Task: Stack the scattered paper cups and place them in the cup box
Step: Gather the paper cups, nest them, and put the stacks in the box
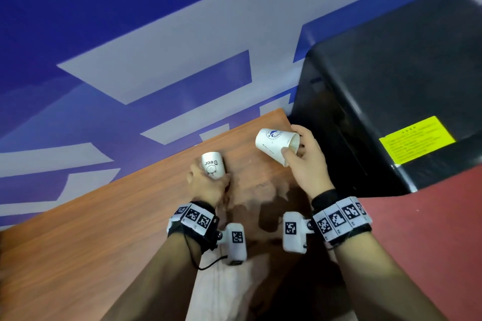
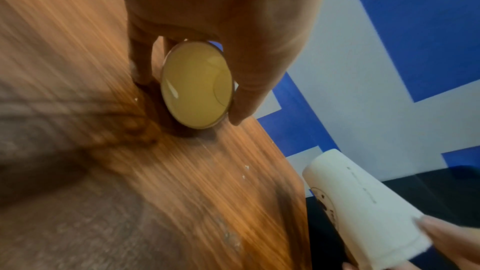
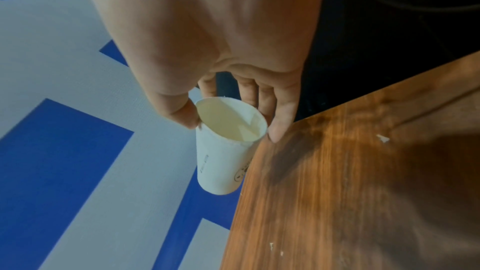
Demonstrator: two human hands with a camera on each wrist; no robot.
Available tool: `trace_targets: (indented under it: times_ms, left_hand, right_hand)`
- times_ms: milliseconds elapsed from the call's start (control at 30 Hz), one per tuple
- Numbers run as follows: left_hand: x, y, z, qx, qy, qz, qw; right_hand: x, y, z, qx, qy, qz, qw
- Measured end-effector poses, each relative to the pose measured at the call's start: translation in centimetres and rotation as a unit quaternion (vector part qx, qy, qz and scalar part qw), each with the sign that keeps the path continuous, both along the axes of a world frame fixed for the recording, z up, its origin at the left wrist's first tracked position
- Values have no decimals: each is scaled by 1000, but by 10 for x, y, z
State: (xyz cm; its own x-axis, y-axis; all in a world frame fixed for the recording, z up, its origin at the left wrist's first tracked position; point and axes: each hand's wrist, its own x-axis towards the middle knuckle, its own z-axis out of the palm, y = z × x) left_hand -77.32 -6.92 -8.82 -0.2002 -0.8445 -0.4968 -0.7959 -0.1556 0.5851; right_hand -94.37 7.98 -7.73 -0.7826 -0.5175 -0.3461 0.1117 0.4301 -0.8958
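My left hand (image 1: 208, 182) grips a white paper cup (image 1: 213, 165) printed with a cartoon and black letters, base pointing away from me, just above the wooden table (image 1: 104, 242). The left wrist view looks into that cup's open mouth (image 2: 196, 85), with my fingers (image 2: 249, 89) round its rim. My right hand (image 1: 302, 156) holds a second white paper cup (image 1: 276, 144) with a blue round logo, tilted on its side near the table's far right corner. Thumb and fingers pinch its rim (image 3: 231, 122) in the right wrist view. This cup (image 2: 363, 208) also shows at the lower right of the left wrist view.
A large black box (image 1: 391, 91) with a yellow label (image 1: 417, 139) stands right of the table. Beyond the table's far edge lies a blue and grey patterned floor (image 1: 156, 60). Red floor (image 1: 430, 229) lies at the right. A pale cloth (image 1: 221, 292) sits on the table between my forearms.
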Motion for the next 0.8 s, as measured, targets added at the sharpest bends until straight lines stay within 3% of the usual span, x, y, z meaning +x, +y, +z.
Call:
trace_targets:
  times_ms: [200, 433, 567, 800]
  left_hand:
    - [15, -12, 1, 24, 62, 68, 995]
    - [60, -30, 15, -20, 124, 135, 983]
    - [93, -28, 41, -40, 160, 143, 976]
    - [163, 6, 128, -90, 229, 167, 955]
  right_hand:
    - [15, -2, 10, -15, -26, -2, 1000]
    - [44, -17, 47, -60, -17, 29, 998]
    - [73, -18, 75, -68, 3, 66, 996]
    - [140, -17, 136, -88, 75, 128, 985]
